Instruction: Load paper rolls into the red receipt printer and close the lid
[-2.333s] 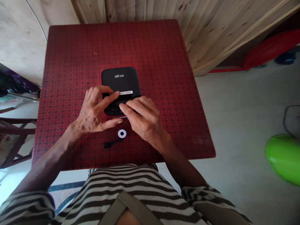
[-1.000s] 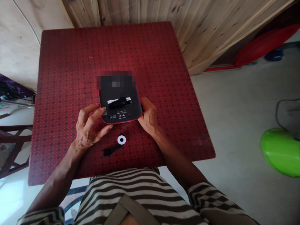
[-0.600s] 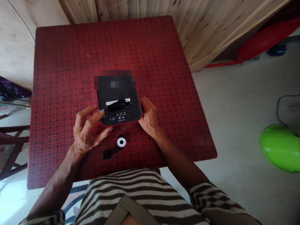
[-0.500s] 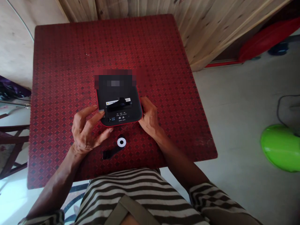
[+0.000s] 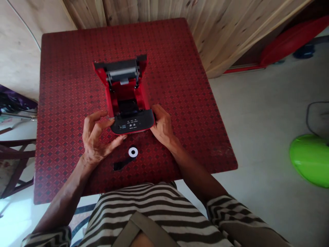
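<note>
A small red and black printer [image 5: 132, 123] rests near the middle of the table, its lid [image 5: 120, 70] raised and tilted back. Inside, a red-walled bay with a black hollow shows, and a pale roller crosses the underside of the lid. My left hand [image 5: 96, 135] grips the front left corner, fingertips on the side and top, thumb at the front edge. Around the right side wraps my right hand [image 5: 163, 125], its fingertips partly hidden. Just in front of the printer stands a small roll [image 5: 133, 152], white-ended with a dark core, a black strip trailing left from it.
The table [image 5: 180, 147] has a red patterned top with rounded corners. A wood-plank wall [image 5: 167, 8] borders its far side. To the right on the floor is a green plastic stool or tub [image 5: 308, 159]; a wooden chair [image 5: 17, 164] stands at the left.
The printer's lid, closed before, has swung up and back, exposing the red interior. Both hands keep their places on the printer's sides. The roll stays where it was.
</note>
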The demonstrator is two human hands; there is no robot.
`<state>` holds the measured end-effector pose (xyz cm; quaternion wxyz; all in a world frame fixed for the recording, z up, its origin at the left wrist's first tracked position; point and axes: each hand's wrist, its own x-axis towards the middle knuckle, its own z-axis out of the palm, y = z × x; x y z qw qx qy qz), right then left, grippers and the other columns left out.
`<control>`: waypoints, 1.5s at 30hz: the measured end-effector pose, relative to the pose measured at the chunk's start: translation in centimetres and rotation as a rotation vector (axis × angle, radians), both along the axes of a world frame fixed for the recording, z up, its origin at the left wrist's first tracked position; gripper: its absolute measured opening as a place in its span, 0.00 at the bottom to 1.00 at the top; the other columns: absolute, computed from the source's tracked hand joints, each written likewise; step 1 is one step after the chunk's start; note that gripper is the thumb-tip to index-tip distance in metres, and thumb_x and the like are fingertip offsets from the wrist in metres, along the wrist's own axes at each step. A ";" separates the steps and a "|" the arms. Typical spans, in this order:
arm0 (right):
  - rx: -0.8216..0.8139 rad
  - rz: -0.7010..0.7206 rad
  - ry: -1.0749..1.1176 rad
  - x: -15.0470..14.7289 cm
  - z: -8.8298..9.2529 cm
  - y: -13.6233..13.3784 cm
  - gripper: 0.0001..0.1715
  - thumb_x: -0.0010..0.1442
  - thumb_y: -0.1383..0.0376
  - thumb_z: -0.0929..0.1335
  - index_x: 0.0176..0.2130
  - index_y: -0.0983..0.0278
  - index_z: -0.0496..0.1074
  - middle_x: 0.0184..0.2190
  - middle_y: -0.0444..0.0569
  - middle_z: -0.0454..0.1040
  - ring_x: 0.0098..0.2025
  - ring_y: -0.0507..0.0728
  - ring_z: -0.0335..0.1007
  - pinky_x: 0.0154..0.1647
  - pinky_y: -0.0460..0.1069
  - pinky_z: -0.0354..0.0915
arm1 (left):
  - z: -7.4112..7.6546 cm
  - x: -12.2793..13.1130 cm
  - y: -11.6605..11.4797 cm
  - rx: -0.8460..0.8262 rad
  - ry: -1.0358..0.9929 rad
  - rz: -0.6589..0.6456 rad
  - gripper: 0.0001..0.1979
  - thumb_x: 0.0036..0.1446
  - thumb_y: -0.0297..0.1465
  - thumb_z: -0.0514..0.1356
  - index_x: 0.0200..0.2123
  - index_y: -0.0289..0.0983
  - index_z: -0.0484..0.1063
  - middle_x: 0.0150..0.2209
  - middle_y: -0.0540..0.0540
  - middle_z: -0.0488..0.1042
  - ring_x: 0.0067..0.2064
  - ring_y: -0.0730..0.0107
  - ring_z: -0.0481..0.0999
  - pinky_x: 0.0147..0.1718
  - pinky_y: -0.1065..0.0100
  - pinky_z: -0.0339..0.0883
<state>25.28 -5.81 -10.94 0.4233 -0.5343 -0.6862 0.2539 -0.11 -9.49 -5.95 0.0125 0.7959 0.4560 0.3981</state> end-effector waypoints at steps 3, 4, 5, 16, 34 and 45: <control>0.028 -0.034 0.034 0.4 1.0 -0.1 0.11 0.71 0.67 0.64 0.41 0.58 0.77 0.40 0.48 0.82 0.42 0.57 0.78 0.46 0.53 0.73 | -0.5 0.0 0.0 0.040 -0.030 -0.019 0.27 0.58 0.43 0.74 0.57 0.42 0.73 0.55 0.39 0.74 0.56 0.54 0.78 0.52 0.52 0.79; 0.067 -0.071 0.040 0.7 1.8 -0.1 0.11 0.72 0.66 0.65 0.43 0.58 0.78 0.42 0.48 0.82 0.43 0.57 0.79 0.47 0.53 0.74 | -0.7 0.0 0.0 0.053 -0.034 -0.024 0.28 0.58 0.42 0.74 0.58 0.41 0.72 0.55 0.39 0.74 0.56 0.54 0.78 0.53 0.53 0.79; 0.119 -0.112 0.037 0.9 2.8 -0.1 0.11 0.72 0.66 0.65 0.45 0.58 0.79 0.43 0.49 0.83 0.44 0.58 0.79 0.47 0.54 0.74 | -0.8 0.1 -0.1 0.063 -0.035 -0.028 0.29 0.59 0.41 0.74 0.59 0.40 0.72 0.54 0.39 0.74 0.56 0.55 0.78 0.54 0.54 0.78; 0.119 0.499 -0.552 -3.3 9.4 6.7 0.13 0.64 0.78 0.72 0.39 0.61 0.81 0.39 0.50 0.82 0.42 0.59 0.79 0.48 0.55 0.72 | -1.6 0.0 -0.6 0.063 0.004 -0.050 0.34 0.63 0.39 0.71 0.67 0.40 0.64 0.58 0.37 0.74 0.59 0.55 0.77 0.58 0.55 0.78; 0.201 0.335 -0.335 -2.3 12.1 3.6 0.13 0.60 0.73 0.74 0.44 0.59 0.78 0.44 0.49 0.81 0.52 0.65 0.78 0.60 0.63 0.72 | -1.8 -0.1 -0.6 0.021 0.012 -0.044 0.32 0.64 0.41 0.70 0.67 0.42 0.65 0.57 0.38 0.76 0.57 0.56 0.79 0.57 0.56 0.78; -0.064 -0.181 0.243 7.0 2.7 -1.8 0.17 0.57 0.61 0.75 0.47 0.58 0.75 0.44 0.48 0.83 0.47 0.59 0.83 0.51 0.58 0.79 | -2.0 -0.1 -0.5 0.024 0.030 -0.026 0.34 0.63 0.41 0.70 0.67 0.43 0.64 0.59 0.39 0.74 0.60 0.55 0.77 0.60 0.53 0.77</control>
